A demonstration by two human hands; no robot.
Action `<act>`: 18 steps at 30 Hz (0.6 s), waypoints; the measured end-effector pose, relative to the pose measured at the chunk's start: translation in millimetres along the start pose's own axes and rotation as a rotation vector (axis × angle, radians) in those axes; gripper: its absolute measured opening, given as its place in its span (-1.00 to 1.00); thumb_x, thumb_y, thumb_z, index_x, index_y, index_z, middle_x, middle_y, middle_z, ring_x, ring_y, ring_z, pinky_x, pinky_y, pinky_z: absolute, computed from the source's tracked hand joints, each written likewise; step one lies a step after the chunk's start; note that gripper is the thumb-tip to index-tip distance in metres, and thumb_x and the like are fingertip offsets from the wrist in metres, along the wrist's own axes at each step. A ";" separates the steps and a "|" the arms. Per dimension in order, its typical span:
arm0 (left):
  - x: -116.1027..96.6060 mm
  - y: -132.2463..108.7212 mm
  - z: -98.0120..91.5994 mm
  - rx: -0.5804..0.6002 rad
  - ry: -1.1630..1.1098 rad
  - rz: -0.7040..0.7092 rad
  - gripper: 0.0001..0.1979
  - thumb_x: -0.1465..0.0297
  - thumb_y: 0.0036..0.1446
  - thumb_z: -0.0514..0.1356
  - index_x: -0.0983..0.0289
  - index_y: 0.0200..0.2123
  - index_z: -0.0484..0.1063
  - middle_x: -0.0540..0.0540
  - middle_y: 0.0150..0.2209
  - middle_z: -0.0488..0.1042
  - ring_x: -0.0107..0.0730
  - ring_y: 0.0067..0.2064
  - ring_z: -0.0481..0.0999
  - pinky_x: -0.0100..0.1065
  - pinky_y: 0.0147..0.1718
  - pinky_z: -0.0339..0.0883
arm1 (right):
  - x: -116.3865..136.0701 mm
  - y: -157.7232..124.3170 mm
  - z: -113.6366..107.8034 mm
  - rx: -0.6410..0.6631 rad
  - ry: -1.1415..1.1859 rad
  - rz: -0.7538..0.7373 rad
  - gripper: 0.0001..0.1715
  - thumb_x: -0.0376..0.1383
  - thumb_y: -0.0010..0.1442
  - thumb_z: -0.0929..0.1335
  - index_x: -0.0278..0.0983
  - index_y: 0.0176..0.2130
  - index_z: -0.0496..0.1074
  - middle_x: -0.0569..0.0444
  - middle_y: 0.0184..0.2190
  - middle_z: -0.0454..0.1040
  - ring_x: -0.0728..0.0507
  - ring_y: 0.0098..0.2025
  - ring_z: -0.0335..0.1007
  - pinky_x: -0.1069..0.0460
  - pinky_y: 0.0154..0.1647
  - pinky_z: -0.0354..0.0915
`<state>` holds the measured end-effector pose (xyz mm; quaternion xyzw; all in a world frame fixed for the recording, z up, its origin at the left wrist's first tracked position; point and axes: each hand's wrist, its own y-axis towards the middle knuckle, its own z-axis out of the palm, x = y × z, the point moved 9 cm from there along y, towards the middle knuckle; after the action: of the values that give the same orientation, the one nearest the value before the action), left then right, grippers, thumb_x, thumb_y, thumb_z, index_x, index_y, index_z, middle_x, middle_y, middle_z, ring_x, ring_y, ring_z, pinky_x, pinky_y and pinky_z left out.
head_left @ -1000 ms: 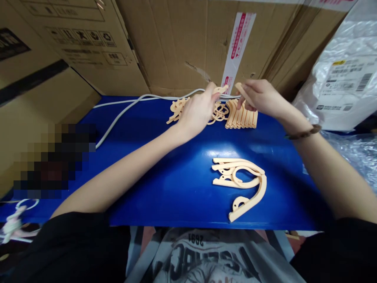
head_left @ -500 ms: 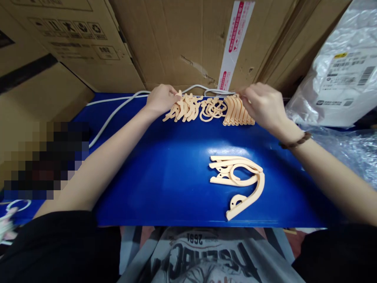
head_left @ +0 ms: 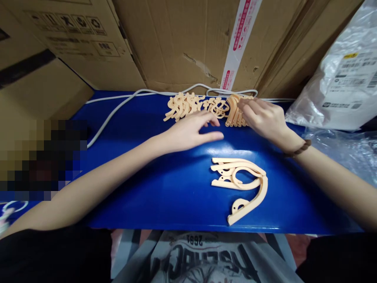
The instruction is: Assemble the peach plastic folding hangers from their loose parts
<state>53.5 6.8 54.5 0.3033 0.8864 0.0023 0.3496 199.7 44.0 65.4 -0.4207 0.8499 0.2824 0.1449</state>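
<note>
My left hand (head_left: 191, 131) hovers over the blue board (head_left: 165, 184) with its fingers stretched out and empty, just in front of a heap of peach plastic hook pieces (head_left: 184, 105). My right hand (head_left: 263, 118) rests against a row of peach curved arm pieces (head_left: 234, 112) standing on edge at the back; its fingers curl onto them. Between the two heaps lies a tangle of peach ring-shaped pieces (head_left: 218, 107). Nearer to me, a folded peach plastic hanger assembly (head_left: 240, 182) lies flat on the board, apart from both hands.
Cardboard boxes (head_left: 182, 39) stand right behind the board. A white cable (head_left: 118, 110) runs along the back edge and off to the left. A grey plastic parcel bag (head_left: 341, 78) lies at the right. The board's near edge is by my lap.
My left hand has drawn back from the left heap toward the middle of the board and opened. My right hand has stayed at the row of arm pieces, shifting slightly nearer.
</note>
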 end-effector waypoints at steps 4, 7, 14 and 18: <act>-32.3 -20.3 30.6 0.332 0.002 0.120 -0.27 -0.05 0.09 0.32 0.25 0.19 0.31 0.17 0.20 0.34 -0.13 0.22 0.29 -0.22 0.18 0.21 | 3.1 -0.1 7.9 0.087 -0.078 0.004 -0.54 -0.43 0.44 0.07 -0.43 0.00 0.48 -0.19 -0.19 0.57 -0.24 -0.14 0.45 -0.06 -0.26 0.21; -41.8 -29.2 40.9 0.386 0.075 0.193 -0.23 -0.02 0.09 0.34 0.28 0.24 0.27 0.21 0.27 0.27 -0.08 0.27 0.22 -0.19 0.23 0.15 | 5.8 -0.9 14.1 0.137 -0.024 0.007 -0.57 -0.42 0.43 0.10 -0.41 -0.02 0.48 -0.18 -0.20 0.57 -0.24 -0.17 0.45 -0.05 -0.32 0.17; -50.6 -29.3 60.2 0.376 0.053 0.271 -0.37 0.01 0.22 0.25 0.28 0.20 0.31 0.20 0.20 0.35 -0.10 0.17 0.34 -0.20 0.16 0.21 | 1.0 2.7 13.7 0.194 0.097 0.069 -0.63 -0.40 0.41 0.15 -0.39 0.00 0.47 -0.18 0.00 0.53 -0.25 -0.03 0.44 -0.04 -0.33 0.17; -62.0 -29.2 70.1 0.378 0.097 0.334 -0.36 0.02 0.22 0.25 0.33 0.19 0.33 0.22 0.16 0.37 -0.07 0.14 0.36 -0.16 0.13 0.22 | -3.4 2.8 15.2 0.223 0.132 0.113 -0.64 -0.39 0.40 0.17 -0.35 0.02 0.47 -0.14 0.00 0.55 -0.24 -0.03 0.47 -0.03 -0.37 0.15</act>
<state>116.8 -65.1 33.5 0.5049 0.8245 -0.0914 0.2386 199.7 56.6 55.9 -0.3711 0.9060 0.1656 0.1182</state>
